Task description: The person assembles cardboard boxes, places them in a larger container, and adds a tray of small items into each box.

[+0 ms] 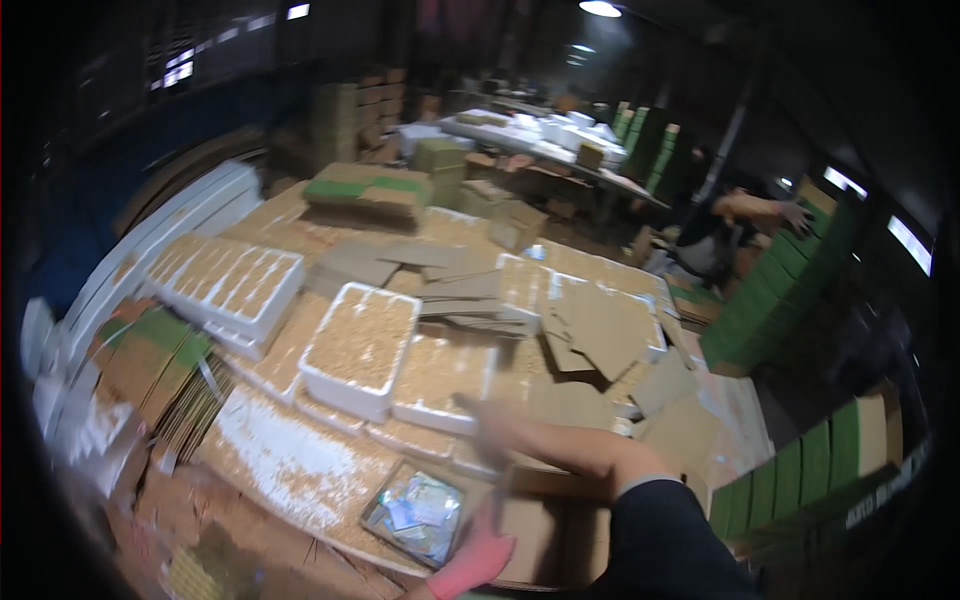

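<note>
My left hand (pixel 482 555), in a pink glove, is at the lower middle, against the wall between a small carton and an open cardboard box. Its fingers blur into the cardboard edge, so their grip is unclear. Colourful packets (pixel 420 510) lie in the small carton (pixel 374 518). Right of that hand, the open cardboard box (pixel 530 530) shows a dark interior. My right arm, in a dark sleeve, reaches left across this box. Motion smears my right hand (pixel 485 428), which is over the front edge of a white foam tray (pixel 440 412) filled with tan, crumbly material.
Another filled foam tray (pixel 360 345) and a sectioned one (pixel 225 285) stand to the left. Flattened cardboard pieces (pixel 595 330) lie on the trays. Folded green-and-brown cartons (pixel 155 365) are at left. Green boxes (pixel 790 475) line the right; a co-worker (pixel 735 230) touches a tall stack behind.
</note>
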{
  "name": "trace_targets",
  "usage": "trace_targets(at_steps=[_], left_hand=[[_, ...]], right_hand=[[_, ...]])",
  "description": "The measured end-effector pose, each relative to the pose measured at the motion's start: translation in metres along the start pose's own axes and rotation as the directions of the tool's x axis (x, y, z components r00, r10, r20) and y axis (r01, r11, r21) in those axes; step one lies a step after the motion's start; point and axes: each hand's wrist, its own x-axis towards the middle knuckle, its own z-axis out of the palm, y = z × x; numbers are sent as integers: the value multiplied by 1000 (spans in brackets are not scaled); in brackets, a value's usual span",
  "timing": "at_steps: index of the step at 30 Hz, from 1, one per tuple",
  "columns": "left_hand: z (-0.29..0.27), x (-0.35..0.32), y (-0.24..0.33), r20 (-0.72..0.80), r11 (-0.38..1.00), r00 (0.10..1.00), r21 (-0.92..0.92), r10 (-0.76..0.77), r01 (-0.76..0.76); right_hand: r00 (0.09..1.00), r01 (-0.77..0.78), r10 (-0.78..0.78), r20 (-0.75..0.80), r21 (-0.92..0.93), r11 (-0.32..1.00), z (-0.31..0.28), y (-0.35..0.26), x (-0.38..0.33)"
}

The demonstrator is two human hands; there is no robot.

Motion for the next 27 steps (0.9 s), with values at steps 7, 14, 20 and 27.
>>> trace_targets(at_steps=[7, 14, 20, 27], left_hand=[[-6, 1, 10, 75, 1000, 997, -27, 18, -16], [15, 12, 24, 117, 999, 993, 28, -19, 16], [28, 21, 38, 127, 993, 987, 82, -100, 90], [34, 40, 39, 205, 991, 969, 9, -135, 136]], right_hand=[[909, -306, 414, 52, 758, 576, -87, -31, -30], [984, -58, 166, -65, 765, 642, -213, -92, -328], [976, -202, 197, 91, 708, 677, -220, -38, -452], [794, -606, 386, 470, 557, 568, -224, -41, -383]])
